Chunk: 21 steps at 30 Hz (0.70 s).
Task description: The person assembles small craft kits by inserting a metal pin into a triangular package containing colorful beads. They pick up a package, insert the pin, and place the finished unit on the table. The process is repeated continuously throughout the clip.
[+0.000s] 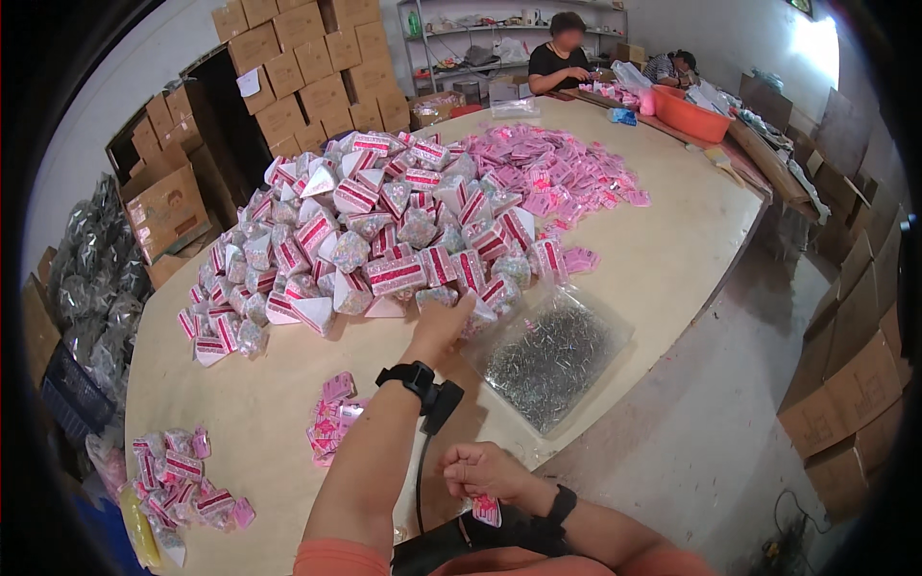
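My left hand reaches to the near edge of a large heap of wedge-shaped packets, striped red and white with speckled sides. Its fingers curl round a speckled packet at that edge; the fingertips are partly hidden. Close to my body, my right hand is closed, and a small pink printed card hangs below its fingers. Between the heap and the table's right edge lies a clear shallow tray holding many small metal pieces.
Loose pink cards cover the table behind the tray; a smaller pile lies near my left forearm. Packets with cards attached sit at the near left. Cartons rise behind. Two people work beyond, near an orange basin.
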### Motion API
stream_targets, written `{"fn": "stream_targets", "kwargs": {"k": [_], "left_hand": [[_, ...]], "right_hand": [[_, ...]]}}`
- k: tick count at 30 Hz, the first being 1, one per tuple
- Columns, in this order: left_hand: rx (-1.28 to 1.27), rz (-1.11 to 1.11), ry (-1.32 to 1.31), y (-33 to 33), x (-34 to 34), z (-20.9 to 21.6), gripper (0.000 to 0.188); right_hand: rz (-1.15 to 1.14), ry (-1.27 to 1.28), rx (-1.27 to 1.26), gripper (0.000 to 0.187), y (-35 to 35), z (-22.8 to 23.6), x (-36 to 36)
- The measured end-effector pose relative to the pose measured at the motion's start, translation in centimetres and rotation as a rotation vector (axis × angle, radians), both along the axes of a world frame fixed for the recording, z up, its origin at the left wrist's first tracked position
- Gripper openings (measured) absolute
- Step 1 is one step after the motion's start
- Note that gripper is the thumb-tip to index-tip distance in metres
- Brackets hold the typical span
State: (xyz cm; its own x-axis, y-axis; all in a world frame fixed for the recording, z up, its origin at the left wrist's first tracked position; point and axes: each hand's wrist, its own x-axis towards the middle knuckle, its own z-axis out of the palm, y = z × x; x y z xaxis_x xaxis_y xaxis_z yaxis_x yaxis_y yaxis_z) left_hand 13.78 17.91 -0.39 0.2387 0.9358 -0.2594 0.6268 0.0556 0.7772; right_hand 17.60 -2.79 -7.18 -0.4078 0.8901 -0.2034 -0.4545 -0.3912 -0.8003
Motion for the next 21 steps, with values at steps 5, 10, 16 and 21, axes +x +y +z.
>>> {"fn": "stream_targets", "kwargs": {"k": [5,10,16,21], "left_hand": [[-0.071,-0.001,-0.188,0.8,-0.5,-2.1,0.055],[-0.267,0.009,-0.539,-0.1,-5.2,-2.0,0.040],[-0.442,-0.005,-1.073,-7.0,-12.1,0.6,0.041],[-0.607,-0.051,-1.485,-12.6,-16.5,-0.7,0.046]], "right_hand": [[0.019,0.024,0.036,0.014,0.2,-0.6,0.1],[0.012,0.025,0.014,0.015,0.1,-0.1,0.2],[0.019,0.002,0.053,0.014,0.2,-0.2,0.4],[-0.075,0.067,0.006,0.015,0.2,0.2,0.3]]}}
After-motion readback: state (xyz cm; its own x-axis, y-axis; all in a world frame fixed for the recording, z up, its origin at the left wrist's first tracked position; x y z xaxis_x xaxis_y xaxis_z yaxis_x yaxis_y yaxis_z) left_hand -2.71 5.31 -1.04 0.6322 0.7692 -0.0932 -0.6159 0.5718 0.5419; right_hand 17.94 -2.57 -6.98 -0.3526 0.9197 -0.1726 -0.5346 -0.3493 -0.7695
